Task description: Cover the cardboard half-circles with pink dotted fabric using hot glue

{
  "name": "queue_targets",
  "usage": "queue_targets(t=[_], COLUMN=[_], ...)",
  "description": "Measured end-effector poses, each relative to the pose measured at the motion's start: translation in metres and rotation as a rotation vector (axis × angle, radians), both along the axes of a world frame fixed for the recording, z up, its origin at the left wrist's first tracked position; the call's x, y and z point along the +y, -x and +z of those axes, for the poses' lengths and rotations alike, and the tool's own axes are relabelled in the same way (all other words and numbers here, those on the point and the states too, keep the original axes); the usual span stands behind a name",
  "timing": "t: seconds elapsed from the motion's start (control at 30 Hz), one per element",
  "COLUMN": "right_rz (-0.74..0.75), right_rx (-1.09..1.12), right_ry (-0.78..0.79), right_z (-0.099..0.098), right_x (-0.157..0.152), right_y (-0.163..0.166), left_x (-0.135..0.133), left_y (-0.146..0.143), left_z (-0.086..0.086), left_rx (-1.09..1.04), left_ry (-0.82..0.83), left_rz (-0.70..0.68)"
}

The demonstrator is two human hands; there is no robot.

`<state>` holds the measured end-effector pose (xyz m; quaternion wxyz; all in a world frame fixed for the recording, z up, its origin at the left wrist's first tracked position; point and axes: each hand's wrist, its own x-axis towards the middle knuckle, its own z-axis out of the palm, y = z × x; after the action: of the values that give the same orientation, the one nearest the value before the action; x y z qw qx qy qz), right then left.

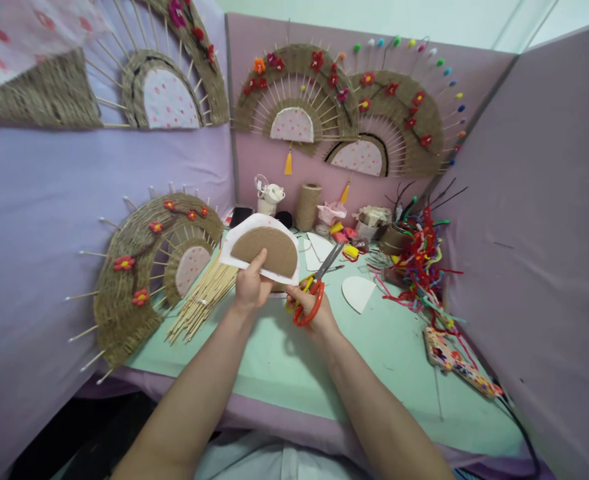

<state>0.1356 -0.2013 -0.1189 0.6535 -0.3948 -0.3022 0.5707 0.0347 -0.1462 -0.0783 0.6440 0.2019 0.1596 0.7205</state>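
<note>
Held up over the table in my left hand (252, 283) is a half-round piece of brown cardboard (274, 248) on a larger sheet of white spotted fabric (235, 235). My left thumb presses on the cardboard; the fingers are behind it. Scissors (316, 293) with red and yellow handles are in my right hand (319, 315), blades pointing up and away. My right fingertips are by the fabric's lower right corner; whether they pinch it I cannot tell. A bundle of thin bamboo sticks (199, 303) lies left of my left hand.
A white quarter-round piece (358, 293) lies right of the scissors. Twine spool (308, 207) stands at the back. Tangled pipe cleaners (421, 263) and a flowered glue gun (459, 365) with cable are at right. A twine-covered fan (139, 280) leans at left; others (304, 87) hang behind.
</note>
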Motion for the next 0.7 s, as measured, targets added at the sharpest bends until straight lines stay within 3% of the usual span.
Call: queue_targets(t=[0.17,0.3,0.53,0.7], right_rz=[0.107,0.146,0.186,0.319], right_rx=[-0.198,-0.318,-0.108,-0.067], right_ry=[-0.008,-0.018,0.029,0.05], right_z=[-0.006,-0.011,-0.014,-0.017], right_x=[-0.009,-0.015,-0.008,-0.017], right_y=[-0.014,-0.02,-0.009,-0.002], left_x=[0.009,0.015,0.011,0.005], left_y=[0.009,0.022,0.031,0.033], left_z=[0.003,0.007,0.01,0.014], left_rx=[-0.061,-0.112,-0.15,-0.152], left_ry=[0.125,0.16,0.153,0.166], left_rz=[0.028,-0.028,-0.163,-0.188])
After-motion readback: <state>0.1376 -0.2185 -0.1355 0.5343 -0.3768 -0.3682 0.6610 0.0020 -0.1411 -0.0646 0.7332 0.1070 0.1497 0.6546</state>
